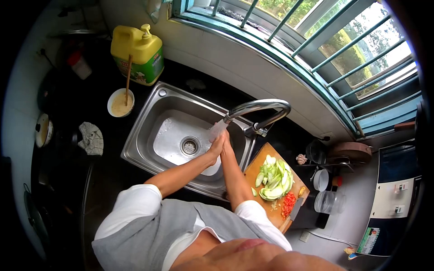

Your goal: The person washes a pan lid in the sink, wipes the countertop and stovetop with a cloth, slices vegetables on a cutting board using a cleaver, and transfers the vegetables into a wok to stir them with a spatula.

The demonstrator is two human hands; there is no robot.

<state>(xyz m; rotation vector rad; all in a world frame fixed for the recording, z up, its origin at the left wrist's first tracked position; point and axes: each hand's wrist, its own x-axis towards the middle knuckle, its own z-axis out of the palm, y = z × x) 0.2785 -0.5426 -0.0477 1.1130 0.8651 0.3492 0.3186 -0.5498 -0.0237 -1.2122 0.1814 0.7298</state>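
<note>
Under the running tap, my left hand and my right hand are pressed together over the right part of the steel sink. Water streams from the spout onto them. No object shows between the palms. The fingers are blurred by the water and partly hidden by each other, so how far they are bent is unclear. Left of the hands, at the bottom of the basin, is the round drain strainer.
Right of the sink, a cutting board holds sliced green vegetable, chopped red pieces and a knife. A bowl with chopsticks and a yellow-green jug stand behind left. A cloth lies farther left.
</note>
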